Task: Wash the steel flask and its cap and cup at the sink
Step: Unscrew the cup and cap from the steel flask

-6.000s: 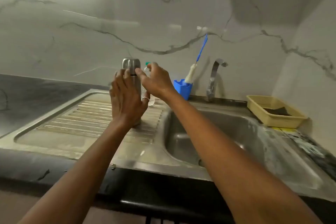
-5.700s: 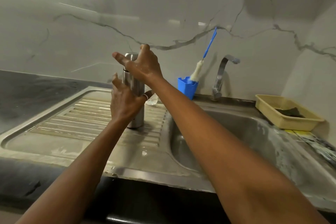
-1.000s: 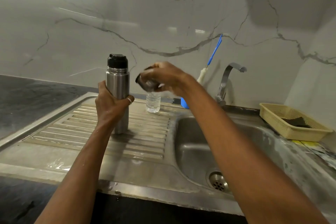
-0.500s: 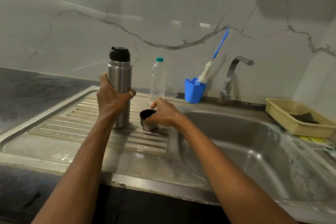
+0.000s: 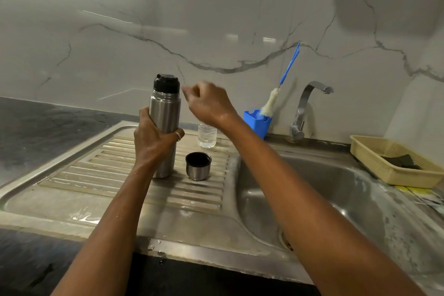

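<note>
The steel flask (image 5: 164,113) stands upright on the ribbed drainboard (image 5: 101,170), its black cap (image 5: 166,83) still on top. My left hand (image 5: 153,142) grips the flask around its middle. The steel cup (image 5: 198,166) sits mouth-up on the drainboard just right of the flask, with nothing touching it. My right hand (image 5: 207,102) hovers in the air beside the cap, blurred, fingers loosely curled and holding nothing.
A small clear water bottle (image 5: 207,136) stands behind the cup. A blue holder (image 5: 257,124) with a bottle brush (image 5: 269,104) sits by the tap (image 5: 305,106). The sink basin (image 5: 324,199) lies to the right, and a yellow basket (image 5: 374,163) with a scrubber beyond it.
My right hand took the steel cup off the flask, set it mouth-up on the drainboard, let go and rose toward the black cap. My left hand kept hold of the flask.
</note>
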A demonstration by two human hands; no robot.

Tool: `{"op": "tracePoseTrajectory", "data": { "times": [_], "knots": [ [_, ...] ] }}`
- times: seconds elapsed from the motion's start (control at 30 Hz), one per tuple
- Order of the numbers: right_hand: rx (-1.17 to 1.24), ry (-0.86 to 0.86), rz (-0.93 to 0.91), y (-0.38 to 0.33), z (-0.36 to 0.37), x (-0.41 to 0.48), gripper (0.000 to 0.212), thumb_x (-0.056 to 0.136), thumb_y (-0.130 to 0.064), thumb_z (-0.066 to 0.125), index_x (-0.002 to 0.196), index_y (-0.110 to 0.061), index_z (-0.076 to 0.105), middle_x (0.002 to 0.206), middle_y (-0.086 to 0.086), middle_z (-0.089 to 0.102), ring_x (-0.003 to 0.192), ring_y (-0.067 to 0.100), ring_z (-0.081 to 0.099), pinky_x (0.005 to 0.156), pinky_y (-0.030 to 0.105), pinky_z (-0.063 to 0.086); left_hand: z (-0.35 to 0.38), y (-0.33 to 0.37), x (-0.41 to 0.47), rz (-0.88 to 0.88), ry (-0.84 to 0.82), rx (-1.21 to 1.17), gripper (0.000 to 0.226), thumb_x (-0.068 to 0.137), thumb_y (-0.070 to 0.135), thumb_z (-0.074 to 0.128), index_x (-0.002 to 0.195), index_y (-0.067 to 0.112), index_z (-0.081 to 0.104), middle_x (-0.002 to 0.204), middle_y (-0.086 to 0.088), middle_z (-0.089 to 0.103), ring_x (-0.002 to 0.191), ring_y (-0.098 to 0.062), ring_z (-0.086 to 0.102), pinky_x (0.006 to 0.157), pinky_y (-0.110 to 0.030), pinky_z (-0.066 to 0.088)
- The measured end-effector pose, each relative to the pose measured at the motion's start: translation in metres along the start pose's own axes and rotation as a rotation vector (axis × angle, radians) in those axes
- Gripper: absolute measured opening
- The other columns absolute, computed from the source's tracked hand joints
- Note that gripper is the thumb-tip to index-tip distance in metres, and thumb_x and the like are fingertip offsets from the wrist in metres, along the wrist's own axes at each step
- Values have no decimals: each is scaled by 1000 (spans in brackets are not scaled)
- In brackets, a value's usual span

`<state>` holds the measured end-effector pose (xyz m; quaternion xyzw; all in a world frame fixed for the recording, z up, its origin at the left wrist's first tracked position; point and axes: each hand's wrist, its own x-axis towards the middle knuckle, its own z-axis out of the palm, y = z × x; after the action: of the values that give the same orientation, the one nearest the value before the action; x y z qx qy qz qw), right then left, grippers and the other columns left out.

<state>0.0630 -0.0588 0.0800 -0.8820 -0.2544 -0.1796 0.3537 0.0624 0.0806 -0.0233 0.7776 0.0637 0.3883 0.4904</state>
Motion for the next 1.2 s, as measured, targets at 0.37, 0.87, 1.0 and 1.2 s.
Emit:
{"op": "tracePoseTrajectory", "data": {
  "times": [0.37, 0.87, 1.0, 1.2],
  "knots": [
    [-827, 140, -117, -58, 1, 54, 79, 91, -84, 20, 75, -17, 61, 69, 1, 50, 73, 16, 55, 55, 28, 29, 5, 1, -4, 101, 4, 67, 81, 68, 21, 90, 134, 13, 43, 104, 1, 52, 90, -23, 53, 77, -34, 45],
    [-668, 81, -302, -33, -2, 57, 51, 98, -54, 43, 59, -20, 40, 67, -4, 46, 71, 17, 52, 69, 30, 35, 1, 4, -6, 117, 37, 95, 82, 69, 20, 90, 135, 9, 42, 104, -2, 51, 89, -25, 52, 75, -36, 42],
    [-647, 82, -368, -31, -5, 59, 56, 99, -54, 43, 56, -18, 38, 59, -7, 39, 58, 12, 43, 67, 29, 36, -1, 7, -7, 123, 50, 92, 81, 69, 19, 90, 134, 7, 43, 104, -3, 51, 89, -24, 51, 76, -35, 40],
    [-658, 109, -421, -28, -9, 59, 58, 100, -54, 41, 55, -17, 37, 57, -6, 40, 53, 9, 38, 63, 29, 36, -1, 10, -8, 132, 59, 86, 79, 68, 17, 90, 131, 5, 44, 103, -4, 52, 87, -26, 52, 75, -36, 41]
  ]
}}
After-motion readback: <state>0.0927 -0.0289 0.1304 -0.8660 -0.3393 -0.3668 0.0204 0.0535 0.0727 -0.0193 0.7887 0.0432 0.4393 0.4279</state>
